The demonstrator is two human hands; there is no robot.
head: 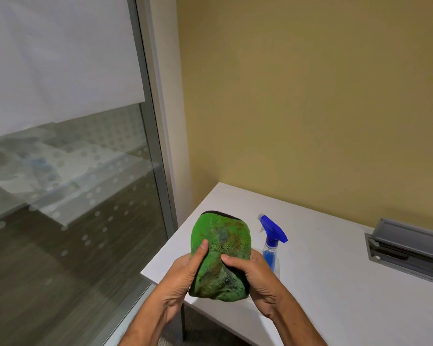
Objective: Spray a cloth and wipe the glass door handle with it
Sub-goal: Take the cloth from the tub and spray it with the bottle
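White table (pixel 335 283) sitting against the yellow wall, its near-left corner beside the glass panel. Spray bottle (pixel 273 245) standing upright on it, blue trigger head, clear body. Grey cable tray (pixel 408 248) sitting recessed in the top at the right edge, lid propped open.

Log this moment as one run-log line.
left hand: grips green microfibre cloth | right hand: grips cloth | blue-topped clear spray bottle: upright on white table, untouched

At my two o'clock a white table (pixel 335 283) meets the yellow wall (pixel 310 96); its grey cable tray (pixel 408 248) sits open.
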